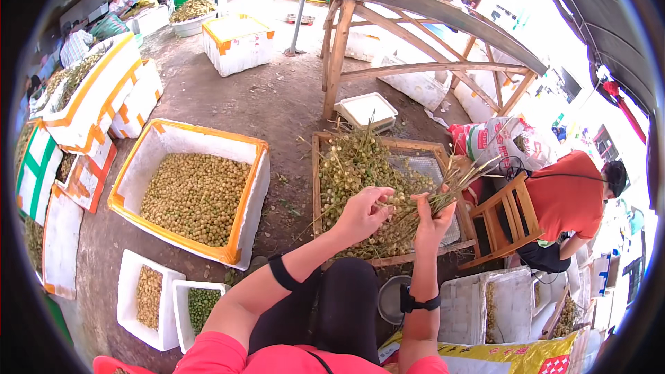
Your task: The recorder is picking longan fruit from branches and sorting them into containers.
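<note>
My right hand (432,218) grips a bundle of dry stems (460,182) that fan out to the upper right. Beside it my left hand (368,211) has its fingers curled at the stalks' round seed heads; whether anything is pinched between them is unclear. Both hands are above a wooden-framed mesh sieve (382,261). A heap of stalks with round tan and green seed heads (350,166) covers much of its mesh. To the left stands a large white foam box (130,187) edged with orange tape, holding loose round seed heads (195,197).
Two small foam boxes hold tan pods (149,298) and green pods (202,307). A metal bowl (393,298) sits by my knee. On the right, a person in an orange shirt (566,195) sits on a wooden chair (506,215). A wooden table (340,57) stands ahead.
</note>
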